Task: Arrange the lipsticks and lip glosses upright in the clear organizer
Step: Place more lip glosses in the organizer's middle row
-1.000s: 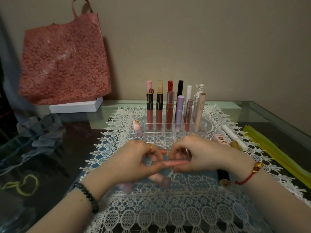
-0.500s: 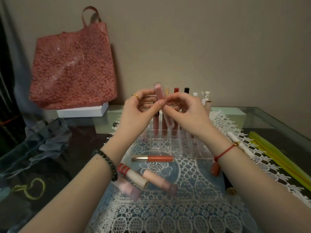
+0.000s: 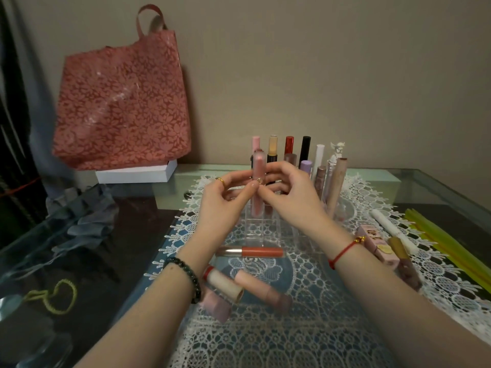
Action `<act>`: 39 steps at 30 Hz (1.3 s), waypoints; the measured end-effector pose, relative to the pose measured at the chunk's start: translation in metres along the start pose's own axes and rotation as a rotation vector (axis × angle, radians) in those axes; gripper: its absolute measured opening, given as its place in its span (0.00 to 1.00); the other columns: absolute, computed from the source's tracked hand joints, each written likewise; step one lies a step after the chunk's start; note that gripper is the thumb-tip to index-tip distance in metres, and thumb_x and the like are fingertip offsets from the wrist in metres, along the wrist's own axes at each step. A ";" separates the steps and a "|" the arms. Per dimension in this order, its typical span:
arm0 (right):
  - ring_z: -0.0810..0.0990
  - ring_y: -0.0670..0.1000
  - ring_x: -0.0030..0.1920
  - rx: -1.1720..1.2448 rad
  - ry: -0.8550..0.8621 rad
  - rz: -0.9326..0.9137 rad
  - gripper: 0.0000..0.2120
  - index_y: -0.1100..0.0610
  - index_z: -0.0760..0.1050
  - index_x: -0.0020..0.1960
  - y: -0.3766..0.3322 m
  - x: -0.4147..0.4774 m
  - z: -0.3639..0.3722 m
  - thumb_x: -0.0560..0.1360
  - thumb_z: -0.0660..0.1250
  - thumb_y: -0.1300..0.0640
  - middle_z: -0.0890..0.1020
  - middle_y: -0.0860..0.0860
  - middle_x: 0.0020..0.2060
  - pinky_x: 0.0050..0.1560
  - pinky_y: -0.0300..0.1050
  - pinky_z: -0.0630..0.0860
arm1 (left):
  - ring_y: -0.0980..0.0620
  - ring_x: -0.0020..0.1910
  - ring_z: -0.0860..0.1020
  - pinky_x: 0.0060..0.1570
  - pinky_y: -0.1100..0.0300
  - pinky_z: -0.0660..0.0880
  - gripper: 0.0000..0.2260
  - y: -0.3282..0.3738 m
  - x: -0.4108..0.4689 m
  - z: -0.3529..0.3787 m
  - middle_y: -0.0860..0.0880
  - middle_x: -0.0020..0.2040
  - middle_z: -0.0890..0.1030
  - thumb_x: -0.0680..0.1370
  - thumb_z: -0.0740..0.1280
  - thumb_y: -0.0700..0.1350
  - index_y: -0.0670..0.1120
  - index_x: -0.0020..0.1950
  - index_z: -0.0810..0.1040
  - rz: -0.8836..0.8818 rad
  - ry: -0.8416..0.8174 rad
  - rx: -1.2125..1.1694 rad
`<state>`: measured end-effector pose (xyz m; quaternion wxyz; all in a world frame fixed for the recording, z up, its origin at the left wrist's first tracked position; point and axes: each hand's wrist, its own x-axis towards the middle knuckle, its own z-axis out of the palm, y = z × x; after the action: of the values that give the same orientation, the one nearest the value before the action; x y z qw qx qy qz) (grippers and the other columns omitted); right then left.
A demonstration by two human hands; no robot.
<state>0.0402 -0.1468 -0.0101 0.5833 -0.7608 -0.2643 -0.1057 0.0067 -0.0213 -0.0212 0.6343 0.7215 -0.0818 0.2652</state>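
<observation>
front cells of organizer (image 3: 261,232) free | back rows — upright tubes (image 3: 305,150) | approach — coral gloss (image 3: 261,252) lying

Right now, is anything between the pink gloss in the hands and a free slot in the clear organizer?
Nothing visible. The left hand and right hand pinch the pink gloss upright over empty front cells of the clear organizer; the standing tubes are in rows behind. Whether its tip is already inside is unclear.
</observation>
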 end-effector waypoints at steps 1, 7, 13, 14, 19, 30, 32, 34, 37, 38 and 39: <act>0.81 0.46 0.41 -0.003 -0.001 0.002 0.14 0.52 0.73 0.54 0.001 0.000 0.000 0.70 0.70 0.57 0.81 0.48 0.44 0.46 0.42 0.80 | 0.63 0.41 0.81 0.41 0.72 0.74 0.10 -0.001 0.000 0.000 0.54 0.45 0.82 0.72 0.68 0.40 0.45 0.53 0.78 -0.006 -0.001 0.003; 0.80 0.45 0.40 -0.013 -0.023 0.025 0.15 0.51 0.72 0.55 0.004 -0.001 0.001 0.70 0.70 0.59 0.81 0.48 0.43 0.42 0.38 0.78 | 0.62 0.43 0.81 0.42 0.71 0.75 0.11 -0.007 -0.002 -0.002 0.55 0.46 0.82 0.72 0.68 0.41 0.44 0.54 0.78 -0.007 -0.026 0.044; 0.80 0.46 0.39 -0.031 -0.032 0.036 0.15 0.52 0.73 0.55 0.006 -0.003 0.003 0.69 0.71 0.58 0.81 0.49 0.42 0.41 0.37 0.78 | 0.60 0.43 0.81 0.43 0.69 0.76 0.11 -0.012 -0.003 -0.003 0.55 0.44 0.82 0.72 0.68 0.41 0.43 0.54 0.78 -0.019 -0.032 0.082; 0.80 0.46 0.39 -0.034 -0.034 0.037 0.15 0.52 0.73 0.55 0.006 -0.003 0.003 0.69 0.71 0.59 0.81 0.49 0.42 0.41 0.37 0.78 | 0.60 0.43 0.81 0.44 0.69 0.76 0.10 -0.012 -0.003 -0.003 0.55 0.45 0.82 0.72 0.68 0.41 0.44 0.53 0.78 -0.019 -0.035 0.087; 0.81 0.47 0.40 -0.049 -0.042 0.030 0.16 0.53 0.72 0.56 0.008 -0.004 0.003 0.69 0.71 0.59 0.81 0.50 0.41 0.43 0.39 0.79 | 0.62 0.43 0.81 0.44 0.70 0.76 0.11 -0.015 -0.005 -0.004 0.55 0.46 0.82 0.72 0.68 0.42 0.45 0.55 0.78 -0.032 -0.047 0.106; 0.80 0.44 0.41 -0.069 -0.047 0.027 0.17 0.52 0.72 0.55 0.006 -0.006 0.003 0.69 0.72 0.58 0.80 0.49 0.42 0.42 0.36 0.79 | 0.63 0.43 0.80 0.43 0.71 0.75 0.11 -0.014 -0.005 -0.005 0.56 0.46 0.82 0.73 0.67 0.42 0.45 0.55 0.78 -0.022 -0.062 0.123; 0.80 0.44 0.41 -0.073 -0.044 0.025 0.16 0.50 0.71 0.54 0.005 -0.007 0.003 0.69 0.72 0.58 0.80 0.48 0.42 0.43 0.36 0.79 | 0.64 0.43 0.80 0.42 0.73 0.74 0.12 -0.014 -0.005 -0.006 0.56 0.46 0.82 0.73 0.68 0.42 0.44 0.55 0.78 -0.014 -0.063 0.132; 0.80 0.44 0.41 -0.072 -0.044 0.023 0.17 0.50 0.71 0.54 0.005 -0.007 0.003 0.68 0.72 0.58 0.80 0.48 0.42 0.43 0.36 0.79 | 0.64 0.44 0.80 0.42 0.73 0.74 0.12 -0.015 -0.005 -0.006 0.55 0.47 0.82 0.73 0.67 0.41 0.44 0.55 0.78 -0.011 -0.065 0.138; 0.80 0.43 0.41 -0.082 -0.047 0.023 0.17 0.51 0.71 0.54 0.004 -0.007 0.003 0.68 0.72 0.58 0.80 0.47 0.42 0.43 0.37 0.79 | 0.64 0.44 0.80 0.42 0.73 0.74 0.11 -0.014 -0.006 -0.007 0.55 0.47 0.82 0.73 0.67 0.41 0.45 0.55 0.78 -0.006 -0.071 0.147; 0.80 0.43 0.41 -0.087 -0.048 0.023 0.17 0.51 0.72 0.54 0.004 -0.007 0.003 0.68 0.72 0.58 0.80 0.47 0.42 0.43 0.36 0.78 | 0.64 0.44 0.80 0.43 0.72 0.74 0.11 -0.014 -0.005 -0.007 0.55 0.47 0.82 0.73 0.67 0.42 0.45 0.55 0.78 -0.003 -0.073 0.155; 0.80 0.43 0.42 -0.092 -0.048 0.023 0.17 0.51 0.72 0.54 0.003 -0.007 0.003 0.68 0.72 0.57 0.80 0.47 0.42 0.43 0.36 0.78 | 0.63 0.44 0.80 0.44 0.72 0.74 0.11 -0.014 -0.006 -0.008 0.56 0.47 0.82 0.73 0.67 0.42 0.46 0.55 0.78 -0.001 -0.074 0.165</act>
<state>0.0358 -0.1467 -0.0171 0.5421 -0.7921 -0.2646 -0.0928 0.0062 -0.0126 -0.0355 0.5693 0.7808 -0.0829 0.2438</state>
